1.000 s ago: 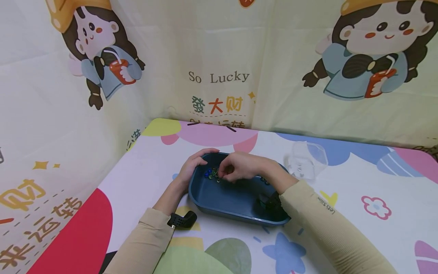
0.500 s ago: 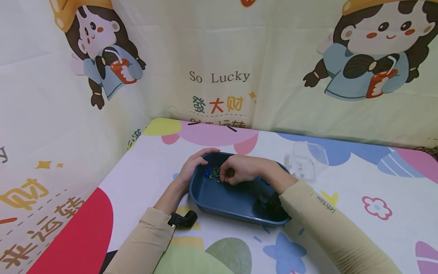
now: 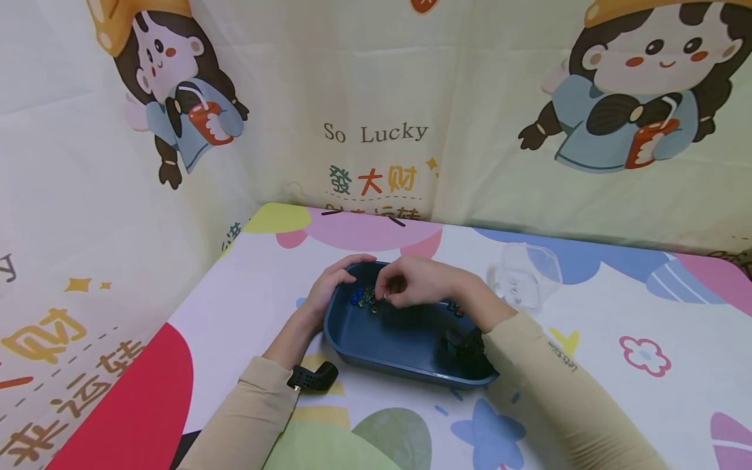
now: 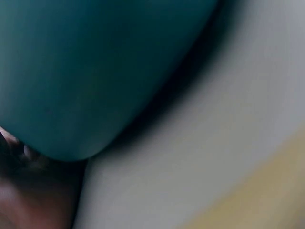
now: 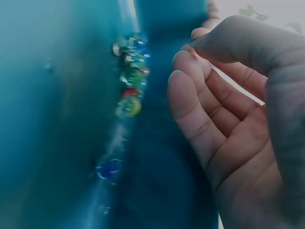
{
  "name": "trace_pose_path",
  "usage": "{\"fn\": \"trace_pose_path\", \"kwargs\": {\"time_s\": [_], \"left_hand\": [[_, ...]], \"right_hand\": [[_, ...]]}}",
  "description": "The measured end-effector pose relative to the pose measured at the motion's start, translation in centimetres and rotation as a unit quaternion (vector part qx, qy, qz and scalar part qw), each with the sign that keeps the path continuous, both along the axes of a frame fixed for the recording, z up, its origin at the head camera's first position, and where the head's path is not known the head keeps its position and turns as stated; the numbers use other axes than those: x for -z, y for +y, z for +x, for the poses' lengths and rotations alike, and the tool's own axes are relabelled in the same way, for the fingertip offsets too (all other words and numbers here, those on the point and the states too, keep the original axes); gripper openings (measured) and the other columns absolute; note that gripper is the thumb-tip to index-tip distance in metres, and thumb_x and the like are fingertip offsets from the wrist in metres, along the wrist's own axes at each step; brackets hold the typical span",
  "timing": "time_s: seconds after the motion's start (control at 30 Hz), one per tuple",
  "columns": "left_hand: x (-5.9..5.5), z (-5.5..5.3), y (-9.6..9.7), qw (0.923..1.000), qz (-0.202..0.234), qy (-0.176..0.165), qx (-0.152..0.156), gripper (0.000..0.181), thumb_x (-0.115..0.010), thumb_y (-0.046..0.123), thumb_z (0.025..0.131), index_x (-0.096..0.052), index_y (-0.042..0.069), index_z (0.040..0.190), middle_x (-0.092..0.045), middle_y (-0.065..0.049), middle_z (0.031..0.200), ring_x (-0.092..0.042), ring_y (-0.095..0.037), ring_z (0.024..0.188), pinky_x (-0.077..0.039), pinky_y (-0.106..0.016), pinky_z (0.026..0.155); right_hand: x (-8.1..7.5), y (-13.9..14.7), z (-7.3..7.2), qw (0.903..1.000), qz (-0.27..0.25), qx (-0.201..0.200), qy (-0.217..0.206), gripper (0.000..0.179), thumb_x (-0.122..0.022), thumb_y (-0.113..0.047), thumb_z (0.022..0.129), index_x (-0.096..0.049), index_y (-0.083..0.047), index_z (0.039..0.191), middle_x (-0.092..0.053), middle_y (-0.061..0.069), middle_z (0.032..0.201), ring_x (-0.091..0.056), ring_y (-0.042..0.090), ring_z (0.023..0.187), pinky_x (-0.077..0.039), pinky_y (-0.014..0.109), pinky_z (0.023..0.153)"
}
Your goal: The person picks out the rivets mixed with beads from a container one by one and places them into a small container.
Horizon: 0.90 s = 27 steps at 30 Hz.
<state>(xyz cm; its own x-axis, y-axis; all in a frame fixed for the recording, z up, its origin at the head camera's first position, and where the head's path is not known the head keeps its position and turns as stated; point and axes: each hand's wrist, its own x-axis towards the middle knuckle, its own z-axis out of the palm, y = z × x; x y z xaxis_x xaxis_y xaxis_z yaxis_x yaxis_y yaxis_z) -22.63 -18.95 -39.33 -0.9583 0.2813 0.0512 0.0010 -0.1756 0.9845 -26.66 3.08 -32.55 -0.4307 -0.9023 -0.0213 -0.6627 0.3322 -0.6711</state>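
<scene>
A deep blue plastic basin (image 3: 405, 352) stands on the table in the head view. My left hand (image 3: 325, 285) grips its left end, thumb over the rim and fingers along the far corner. Glass marbles (image 3: 361, 297), blue, green and clear, cluster on the basin floor near that end. Above them, my right hand (image 3: 416, 281) pinches a small shiny marble between thumb and index fingertip, mostly hidden by the fingers. The right wrist view shows the row of marbles (image 5: 133, 71) along the wall and a lone blue marble (image 5: 108, 169) apart from them.
A clear plastic box (image 3: 529, 275) with small shiny things in it stands behind the basin to the right. More marbles (image 3: 455, 309) lie along the basin's far wall, partly behind the right wrist. A printed cloth (image 3: 376, 85) hangs behind the table.
My right hand dips slightly, then rises again with a small glint at its fingertips. The left hand keeps its grip, and the basin stays put.
</scene>
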Motion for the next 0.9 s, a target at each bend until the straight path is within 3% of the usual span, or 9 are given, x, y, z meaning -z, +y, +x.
{"fn": "trace_pose_path", "kwargs": {"time_s": [0.3, 0.53, 0.9], "left_hand": [[0.0, 0.0, 0.0, 1.0000, -0.006, 0.006, 0.003, 0.054, -0.032, 0.002, 0.091, -0.050, -0.003, 0.141, -0.050, -0.019, 0.144, -0.051, -0.031, 0.121, -0.045, -0.031, 0.096], [0.0, 0.1, 0.0, 0.9999, -0.006, 0.009, 0.005, 0.053, -0.032, 0.001, 0.091, -0.050, -0.004, 0.141, -0.050, -0.020, 0.143, -0.052, -0.031, 0.121, -0.045, -0.031, 0.097], [0.0, 0.2, -0.2, 0.9999, 0.002, 0.004, 0.010, 0.052, -0.029, 0.004, 0.096, -0.047, -0.003, 0.144, -0.049, -0.022, 0.145, -0.050, -0.035, 0.125, -0.045, -0.037, 0.100]], "right_hand": [[-0.7, 1.6, -0.2, 0.9955, -0.087, 0.037, 0.004, 0.013, -0.066, -0.003, 0.091, -0.072, -0.003, 0.103, -0.066, 0.000, 0.090, -0.059, 0.017, 0.079, -0.053, 0.033, 0.076], [-1.0, 2.1, 0.0, 0.9921, -0.113, 0.053, -0.007, 0.014, -0.067, -0.001, 0.091, -0.071, 0.002, 0.104, -0.066, 0.001, 0.089, -0.059, 0.020, 0.077, -0.053, 0.033, 0.074], [-1.5, 2.3, 0.0, 0.9829, -0.168, 0.073, 0.022, 0.012, -0.066, 0.002, 0.091, -0.071, 0.002, 0.102, -0.067, 0.008, 0.090, -0.058, 0.019, 0.073, -0.051, 0.031, 0.070]]}}
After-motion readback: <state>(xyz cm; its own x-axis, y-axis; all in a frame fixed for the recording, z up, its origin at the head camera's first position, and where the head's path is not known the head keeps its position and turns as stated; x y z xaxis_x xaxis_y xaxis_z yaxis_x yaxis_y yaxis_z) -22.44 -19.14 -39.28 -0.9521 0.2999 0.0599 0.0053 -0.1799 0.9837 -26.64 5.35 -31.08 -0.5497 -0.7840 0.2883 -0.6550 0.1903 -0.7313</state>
